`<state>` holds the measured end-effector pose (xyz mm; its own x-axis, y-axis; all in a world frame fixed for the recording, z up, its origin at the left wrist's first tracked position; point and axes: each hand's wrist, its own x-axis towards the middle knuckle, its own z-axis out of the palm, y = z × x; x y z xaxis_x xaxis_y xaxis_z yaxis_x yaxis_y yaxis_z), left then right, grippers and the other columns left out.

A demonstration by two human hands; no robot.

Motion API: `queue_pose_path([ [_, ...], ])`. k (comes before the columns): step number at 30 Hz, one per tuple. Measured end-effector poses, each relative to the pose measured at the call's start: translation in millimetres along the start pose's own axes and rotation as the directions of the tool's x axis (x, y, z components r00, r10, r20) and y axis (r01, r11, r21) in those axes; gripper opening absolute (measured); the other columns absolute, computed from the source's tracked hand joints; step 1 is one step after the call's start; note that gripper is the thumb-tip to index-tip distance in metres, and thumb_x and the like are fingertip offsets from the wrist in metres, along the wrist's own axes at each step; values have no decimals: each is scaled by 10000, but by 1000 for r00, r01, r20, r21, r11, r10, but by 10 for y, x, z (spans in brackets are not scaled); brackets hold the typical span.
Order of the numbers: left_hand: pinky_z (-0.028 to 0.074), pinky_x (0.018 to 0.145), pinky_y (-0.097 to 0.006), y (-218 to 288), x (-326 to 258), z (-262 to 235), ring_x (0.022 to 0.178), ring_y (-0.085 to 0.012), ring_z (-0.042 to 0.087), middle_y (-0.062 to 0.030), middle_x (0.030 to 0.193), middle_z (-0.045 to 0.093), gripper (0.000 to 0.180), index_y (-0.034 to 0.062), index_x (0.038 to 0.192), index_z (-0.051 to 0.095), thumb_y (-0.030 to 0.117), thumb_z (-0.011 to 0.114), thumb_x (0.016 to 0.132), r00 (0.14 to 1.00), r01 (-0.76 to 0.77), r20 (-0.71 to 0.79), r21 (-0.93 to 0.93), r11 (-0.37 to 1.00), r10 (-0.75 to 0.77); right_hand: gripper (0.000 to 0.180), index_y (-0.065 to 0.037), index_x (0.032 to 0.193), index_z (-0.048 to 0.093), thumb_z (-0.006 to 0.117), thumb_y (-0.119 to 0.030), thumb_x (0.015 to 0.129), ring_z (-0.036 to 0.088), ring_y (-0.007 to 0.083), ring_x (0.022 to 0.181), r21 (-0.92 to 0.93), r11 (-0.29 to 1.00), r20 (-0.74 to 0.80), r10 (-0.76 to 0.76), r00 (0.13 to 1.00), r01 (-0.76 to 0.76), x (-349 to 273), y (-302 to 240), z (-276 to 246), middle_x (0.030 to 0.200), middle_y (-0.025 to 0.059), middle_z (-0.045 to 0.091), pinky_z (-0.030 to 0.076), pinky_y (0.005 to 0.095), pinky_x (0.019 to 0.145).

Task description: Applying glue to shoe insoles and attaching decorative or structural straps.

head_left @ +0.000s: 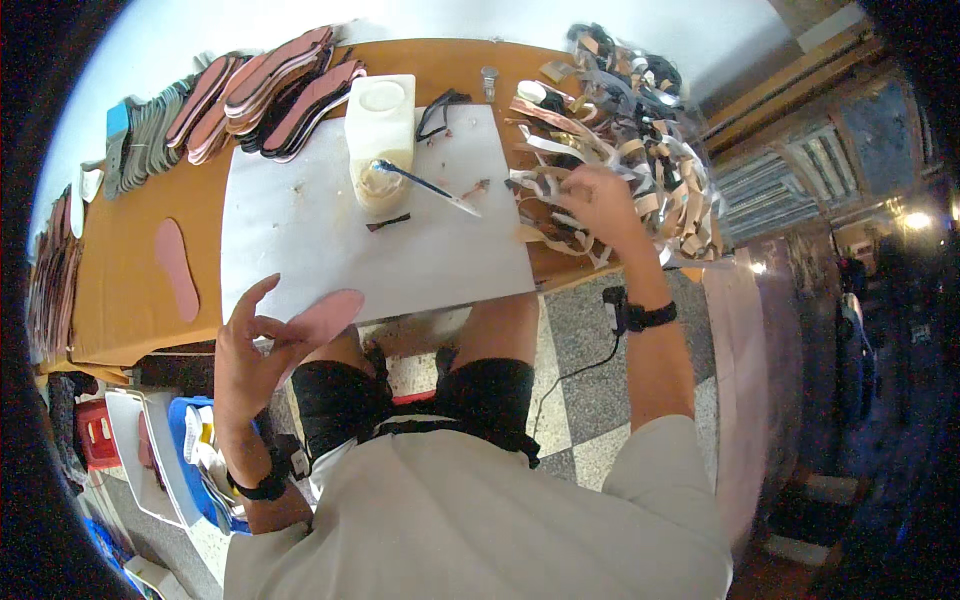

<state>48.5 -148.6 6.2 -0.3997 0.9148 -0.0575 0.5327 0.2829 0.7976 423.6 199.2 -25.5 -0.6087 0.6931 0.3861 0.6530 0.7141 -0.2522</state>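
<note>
- Left hand [255, 342] pinches a pink insole [332, 314] by the white mat [285, 235], near side.
- Right hand [603, 208], fingers bent, at the straps [690, 215] — grip unclear.
- Far: white container [382, 130], brush [430, 189].

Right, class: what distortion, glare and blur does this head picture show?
In the head view throughout: the brown tabletop bows at its far edge; a lamp glares at right amid grainy, smeared dimness; the white wall nearly washes out; the pink insole in the left hand has a readable outline.
</note>
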Motion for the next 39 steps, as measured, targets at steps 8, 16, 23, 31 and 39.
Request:
queue_pose_path([
  [8, 555, 771, -320, -78, 41, 2, 807, -169, 725, -84, 810, 746, 848, 83, 1435, 499, 16, 879, 679, 1000, 20, -13, 0, 1000, -20, 269, -81, 796, 764, 771, -347, 756, 653, 333, 1019, -187, 982, 170, 27, 985, 5, -281, -309, 216, 1045, 120, 721, 462, 505, 943],
  [16, 547, 819, -326, -57, 59, -18, 807, -170, 723, -79, 846, 761, 862, 73, 1447, 481, 10, 865, 678, 1000, -12, 23, -14, 1000, 12, 265, -39, 956, 742, 761, -237, 782, 658, 377, 928, -221, 929, -144, 271, 952, -298, 89, 56, 254, 935, 160, 708, 520, 456, 828],
  [23, 558, 724, -309, 64, 61, -53, 757, -164, 735, -122, 774, 749, 765, 1, 1396, 523, -35, 820, 693, 992, -123, -25, 95, 988, 125, 176, -55, 906, 749, 701, -210, 838, 662, 371, 921, -60, 957, -52, 282, 958, -284, 245, 221, 418, 948, 166, 714, 524, 432, 819],
  [31, 559, 770, -317, 132, 72, -83, 782, -188, 746, -129, 799, 757, 742, 3, 1397, 523, -20, 808, 712, 999, -45, 14, 21, 999, 44, 197, -34, 973, 730, 640, -196, 909, 692, 374, 892, 80, 937, -147, 349, 926, -340, 463, 393, 218, 958, 197, 716, 533, 433, 804],
  [39, 555, 805, -339, 196, -79, -171, 843, -255, 759, -161, 835, 756, 755, 22, 1395, 521, 7, 832, 708, 998, 30, -50, 48, 998, -27, 265, -60, 978, 757, 750, -273, 820, 691, 393, 900, -87, 947, -98, 302, 948, -311, 1250, 642, 473, 954, 183, 729, 545, 479, 843],
])
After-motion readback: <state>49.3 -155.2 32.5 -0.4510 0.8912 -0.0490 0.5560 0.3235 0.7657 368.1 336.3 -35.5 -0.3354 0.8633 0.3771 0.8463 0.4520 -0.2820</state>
